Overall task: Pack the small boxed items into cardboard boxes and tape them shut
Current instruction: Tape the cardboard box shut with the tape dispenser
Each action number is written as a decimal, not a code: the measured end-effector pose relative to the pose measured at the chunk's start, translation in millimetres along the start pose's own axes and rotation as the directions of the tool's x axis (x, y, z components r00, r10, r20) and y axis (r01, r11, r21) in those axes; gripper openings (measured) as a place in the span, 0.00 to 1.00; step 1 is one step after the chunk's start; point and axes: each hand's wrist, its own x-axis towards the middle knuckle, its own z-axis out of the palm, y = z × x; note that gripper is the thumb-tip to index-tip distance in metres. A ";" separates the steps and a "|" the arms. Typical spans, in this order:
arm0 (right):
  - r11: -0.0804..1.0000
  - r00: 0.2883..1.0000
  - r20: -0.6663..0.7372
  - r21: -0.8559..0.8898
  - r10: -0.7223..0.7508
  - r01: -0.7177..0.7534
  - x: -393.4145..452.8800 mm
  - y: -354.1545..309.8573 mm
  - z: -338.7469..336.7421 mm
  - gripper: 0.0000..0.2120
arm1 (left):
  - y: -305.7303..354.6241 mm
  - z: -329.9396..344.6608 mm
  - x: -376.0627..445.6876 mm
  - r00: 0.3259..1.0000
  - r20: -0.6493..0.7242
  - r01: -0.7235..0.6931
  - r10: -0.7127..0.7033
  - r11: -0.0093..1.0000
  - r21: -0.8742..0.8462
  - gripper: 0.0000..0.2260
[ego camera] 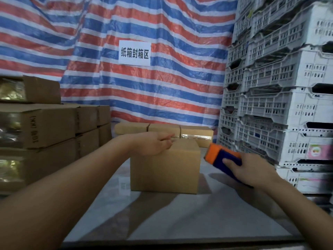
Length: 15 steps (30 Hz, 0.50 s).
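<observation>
On glossy table (162,222), left hand (153,143) presses cardboard box (164,170); right hand (252,170) grips tape dispenser (222,156).

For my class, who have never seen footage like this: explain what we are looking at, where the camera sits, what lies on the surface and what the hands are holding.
There is no machine here. The single picture comes from a camera worn on a person's head, looking forward and down, so both bare arms reach in from below. On the glossy grey tabletop stands a plain brown cardboard box. The left hand rests on its top edge, fingers fairly straight. The right hand grips an orange and blue tape dispenser, held beside the box and apart from it. Stacked brown cartons stand to the left, white plastic crates to the right, and a striped red, white and blue tarpaulin hangs behind.
</observation>
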 end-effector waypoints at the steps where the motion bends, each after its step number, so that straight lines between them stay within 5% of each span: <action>1: 0.995 0.999 -0.039 0.096 -0.004 0.008 7.5 -4.3 -8.8 0.20 | -1.0 -1.2 0.2 1.000 -0.009 -0.013 0.013 0.999 -0.038 0.21; 3: 0.922 0.993 -0.109 0.387 0.046 -0.001 22.5 -18.6 -34.1 0.24 | -3.9 -4.7 0.2 0.999 -0.035 -0.021 0.017 0.995 -0.097 0.18; 6: 0.628 0.991 -0.074 0.778 0.109 -0.011 42.2 -52.9 -75.7 0.28 | -6.8 -11.1 -0.6 0.996 -0.088 -0.021 0.003 0.979 -0.201 0.07; 11: 0.361 0.990 0.119 0.929 -0.079 -0.082 68.8 -112.0 -108.0 0.26 | -8.6 -18.4 -4.7 0.991 -0.116 -0.001 -0.062 0.875 -0.484 0.08; 15: 0.438 0.921 0.317 0.878 -0.228 -0.194 76.1 -140.8 -100.4 0.25 | -14.7 -23.0 -5.1 0.994 -0.031 0.046 -0.109 0.633 -0.772 0.25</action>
